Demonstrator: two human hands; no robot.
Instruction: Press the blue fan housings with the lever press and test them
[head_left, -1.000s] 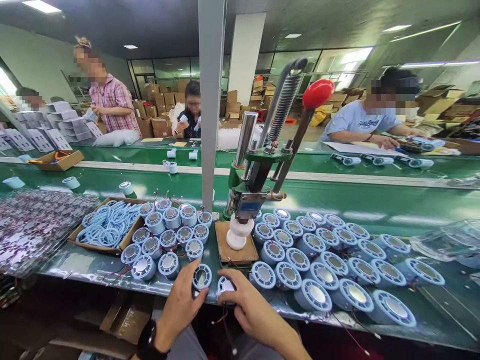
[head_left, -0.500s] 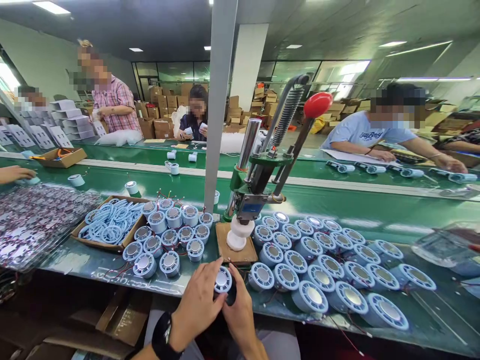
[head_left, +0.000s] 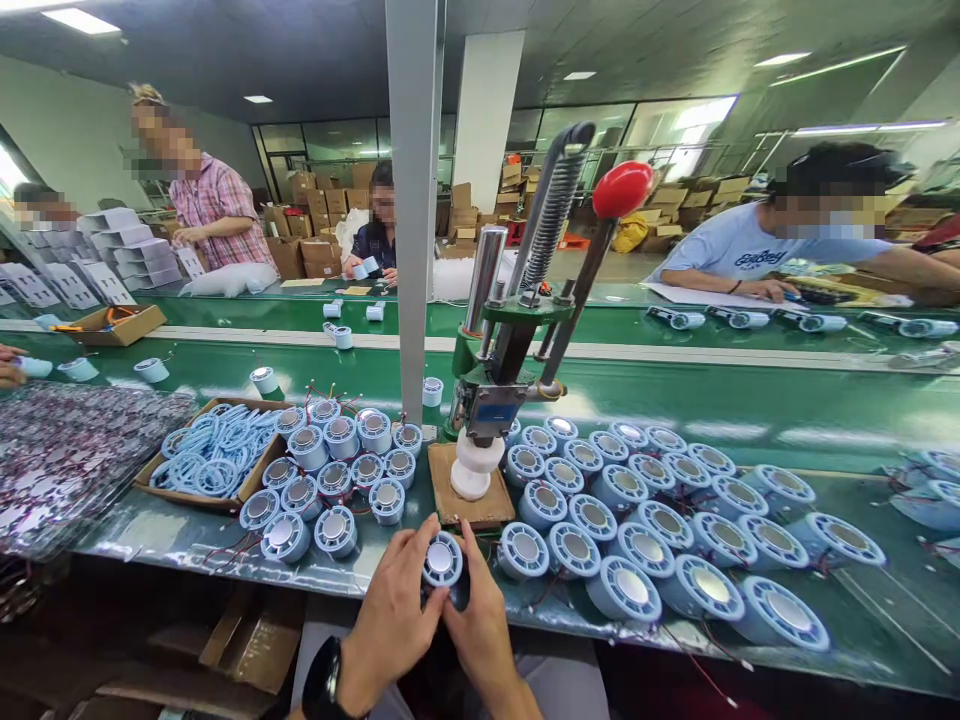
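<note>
Between my two hands, at the front edge of the bench, is a round light-blue housing (head_left: 442,559) with a silver disc in its top. My left hand (head_left: 399,600) wraps round its left side, and my right hand (head_left: 480,605) grips the right side. Just beyond them stands a hand press (head_left: 499,390) with a red-knobbed lever (head_left: 622,190). Its white pressing head (head_left: 480,453) sits over a white round seat (head_left: 470,480) on a brown board (head_left: 491,510). Similar housings (head_left: 335,529) are grouped left of the press, and a larger group of housings (head_left: 624,588) spreads to the right.
A cardboard box of light-blue rings (head_left: 217,450) lies on the left, beside a stack of wired boards (head_left: 67,460). A grey post (head_left: 416,200) rises behind the press. Across the green conveyor (head_left: 675,385) several people work; another person's hand (head_left: 10,367) shows at far left.
My view has shifted slightly; both hands still hold the housing in much the same place. At right, a clear plastic bag-like thing has left, showing more housings. The co-worker at right has leaned and reached further.
</note>
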